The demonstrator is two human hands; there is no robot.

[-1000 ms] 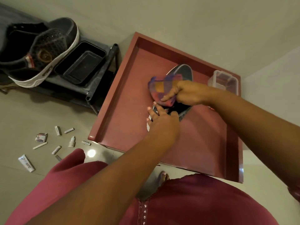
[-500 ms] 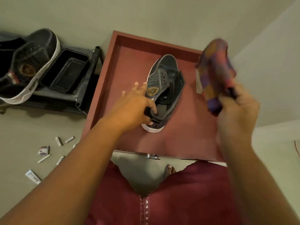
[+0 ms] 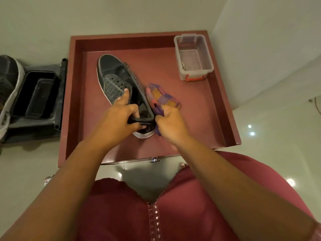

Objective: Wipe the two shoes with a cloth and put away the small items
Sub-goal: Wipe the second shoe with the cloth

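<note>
Fingers of the left hand curl over the heel collar of the grey shoe, thumb lying up along its laced side; grasp looks firm. Right hand clenches a bunched checked cloth, which touches the shoe's right flank near the heel.

Shoe lies on the red counter, toe pointing away, heel toward the person, tipped slightly onto its side.

Judgement on the step: wiping this shoe. To do it well, keep the left hand pinning the heel so the shoe cannot slide, draw the cloth along the flank toward the toe, then turn the shoe to reach the other side and the white sole edge.

Counts: one shoe on the counter; one second shoe, partly cut off at the left edge, on the dark rack. One cloth. One clear plastic box at the counter's far right corner, contents unclear. One black tray on the rack. One small packet partly visible on the floor.
</note>
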